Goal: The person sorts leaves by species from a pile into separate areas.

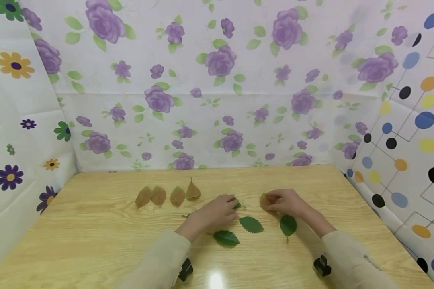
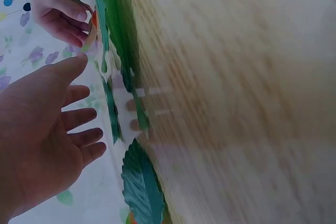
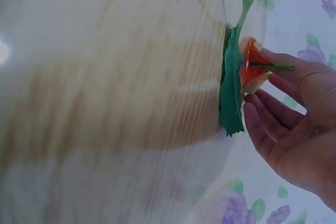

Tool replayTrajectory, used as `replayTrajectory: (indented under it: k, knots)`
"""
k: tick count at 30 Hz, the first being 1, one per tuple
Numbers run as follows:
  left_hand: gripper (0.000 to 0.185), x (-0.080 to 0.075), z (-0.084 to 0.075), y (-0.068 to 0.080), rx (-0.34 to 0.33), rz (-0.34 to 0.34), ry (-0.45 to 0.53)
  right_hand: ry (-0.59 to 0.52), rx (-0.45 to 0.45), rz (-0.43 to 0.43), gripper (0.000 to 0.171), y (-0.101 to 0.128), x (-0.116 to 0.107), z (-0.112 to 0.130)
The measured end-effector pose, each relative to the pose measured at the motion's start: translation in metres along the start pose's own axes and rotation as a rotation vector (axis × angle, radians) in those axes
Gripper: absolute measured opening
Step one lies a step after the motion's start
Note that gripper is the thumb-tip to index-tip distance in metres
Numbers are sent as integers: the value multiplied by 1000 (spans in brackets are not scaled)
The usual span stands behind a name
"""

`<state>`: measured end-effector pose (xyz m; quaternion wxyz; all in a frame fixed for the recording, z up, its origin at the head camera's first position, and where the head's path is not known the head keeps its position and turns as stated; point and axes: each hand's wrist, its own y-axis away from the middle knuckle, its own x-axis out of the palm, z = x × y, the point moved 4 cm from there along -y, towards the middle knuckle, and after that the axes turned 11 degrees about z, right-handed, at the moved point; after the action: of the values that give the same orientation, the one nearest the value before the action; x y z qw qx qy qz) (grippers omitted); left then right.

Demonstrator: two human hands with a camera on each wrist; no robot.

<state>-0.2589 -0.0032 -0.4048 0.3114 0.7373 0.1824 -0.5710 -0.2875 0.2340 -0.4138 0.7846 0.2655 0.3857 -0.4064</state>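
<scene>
In the head view my right hand (image 1: 289, 202) pinches an orange-red artificial leaf (image 1: 264, 202) between thumb and fingers. Its green stem shows in the right wrist view, where the orange-red leaf (image 3: 254, 62) stands tilted by the thumb. My left hand (image 1: 217, 210) hovers with loosely extended fingers by a green leaf (image 1: 237, 204), partly hidden behind it. In the left wrist view those fingers (image 2: 81, 116) are spread and hold nothing. Flat on the table between the arms lie a green leaf (image 1: 251, 224), another green leaf (image 1: 226, 238) and a third green leaf (image 1: 288, 224).
Several orange-brown leaves (image 1: 158, 195) form a row at the back left of the wooden table (image 1: 94, 224). A small stem (image 1: 185, 216) shows beside my left wrist. Flowered cloth (image 1: 188, 132) hangs behind the table, and dotted cloth (image 1: 416, 160) stands at the right.
</scene>
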Motion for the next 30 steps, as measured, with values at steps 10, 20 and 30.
replayTrajectory:
  k: [10,20,30]
  knots:
    - [56,6,1,-1,-74,46,114,40,-11,-6,46,-4,4,1]
    - [63,12,4,3,-68,95,91,40,18,-14,46,-9,5,-1]
    - [62,15,4,3,-46,66,-7,-3,55,28,43,-12,4,2]
